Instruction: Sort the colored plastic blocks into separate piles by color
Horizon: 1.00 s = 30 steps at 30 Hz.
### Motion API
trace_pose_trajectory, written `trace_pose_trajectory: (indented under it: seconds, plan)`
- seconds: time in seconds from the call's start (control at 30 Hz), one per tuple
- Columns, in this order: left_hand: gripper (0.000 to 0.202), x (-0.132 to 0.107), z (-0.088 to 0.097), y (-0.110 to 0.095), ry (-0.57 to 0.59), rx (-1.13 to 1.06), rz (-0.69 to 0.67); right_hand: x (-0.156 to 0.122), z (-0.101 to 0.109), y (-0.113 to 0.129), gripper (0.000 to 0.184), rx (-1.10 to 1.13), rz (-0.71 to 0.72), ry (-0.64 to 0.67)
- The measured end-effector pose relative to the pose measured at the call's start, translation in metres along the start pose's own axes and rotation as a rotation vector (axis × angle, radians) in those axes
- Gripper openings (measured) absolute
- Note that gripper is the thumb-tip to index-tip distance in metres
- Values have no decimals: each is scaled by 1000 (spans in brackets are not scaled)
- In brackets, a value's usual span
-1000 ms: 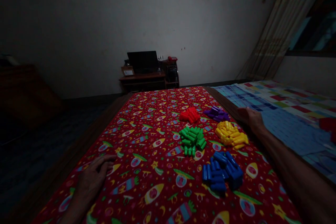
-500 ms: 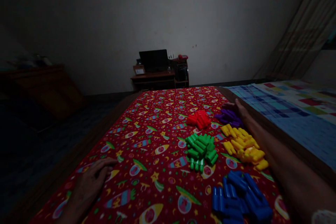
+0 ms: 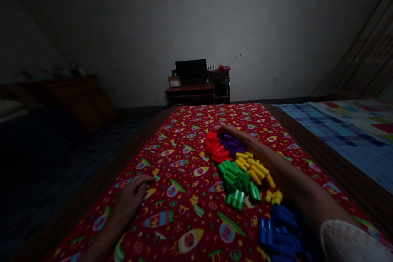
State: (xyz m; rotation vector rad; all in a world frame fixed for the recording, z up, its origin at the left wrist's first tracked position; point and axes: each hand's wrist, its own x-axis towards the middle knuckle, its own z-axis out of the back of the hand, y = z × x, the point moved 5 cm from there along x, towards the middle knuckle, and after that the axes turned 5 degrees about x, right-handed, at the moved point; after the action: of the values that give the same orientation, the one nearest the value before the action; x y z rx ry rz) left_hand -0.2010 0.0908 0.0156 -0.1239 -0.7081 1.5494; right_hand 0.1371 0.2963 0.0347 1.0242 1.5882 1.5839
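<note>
Plastic pieces lie in colour groups on the red printed cloth (image 3: 187, 196). My right hand (image 3: 236, 133) reaches across them, fingers stretched out, its palm side against the purple pieces (image 3: 231, 143). Those purple pieces press up to the red pieces (image 3: 216, 149). Along the inside of my right forearm are the yellow pieces (image 3: 257, 170), touching the green pieces (image 3: 235, 178). Nearest to me sit the blue pieces (image 3: 282, 231), partly in the forearm's shadow. My left hand (image 3: 132, 196) rests on the cloth at the left, holding nothing, its fingers loosely bent and apart.
A brown border (image 3: 310, 159) runs along the cloth's right side. Beyond it lies a blue checked sheet (image 3: 325, 129). At the far end stands a small desk (image 3: 190, 89) with a dark monitor (image 3: 192, 71). A wooden cabinet (image 3: 81, 102) is at the left.
My right hand has swept leftward, pushing purple and yellow pieces against red and green ones. The red group shifted and the yellow group spread. My left hand stays resting while the camera view shifted.
</note>
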Motion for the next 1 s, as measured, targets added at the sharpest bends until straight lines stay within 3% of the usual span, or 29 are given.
trace_pose_trajectory:
  seconds: [0.17,0.27,0.3,0.37,0.43,0.5,0.57,0.6,0.7,0.8,0.87,0.93,1.0]
  plan:
    - [34,-2,-2,-3,49,-61,52,4,-81,8,55,-66,-88,308]
    - [35,-4,-5,0,71,-116,46,-7,-98,29,59,-74,-37,361]
    - [35,-4,-6,2,75,-127,42,-13,-91,38,60,-74,-1,311]
    - [36,-4,-7,4,84,-126,36,-35,-54,54,60,-89,62,111]
    - [37,-5,-4,1,47,-102,23,-73,1,59,56,-130,80,-148]
    - [37,-9,2,-15,-66,-46,-49,-124,58,49,50,-185,74,-384]
    - [35,-22,4,-52,-189,14,-228,-178,101,28,46,-269,50,-588]
    - [35,-32,1,-78,-192,23,-355,-200,115,16,44,-306,49,-642]
    - [36,-77,-28,-175,-17,5,-850,-234,126,-15,47,-304,60,-737]
    - [39,-126,-68,-266,146,44,-1251,-216,109,-26,53,-328,52,-723]
    - [34,-145,-95,-307,195,83,-1418,-189,92,-23,56,-388,64,-674]
    - [27,-146,-117,-330,187,112,-1448,-161,73,-16,60,-426,90,-586]
    - [23,-134,-129,-333,162,159,-1424,-140,54,-11,64,-409,97,-493]
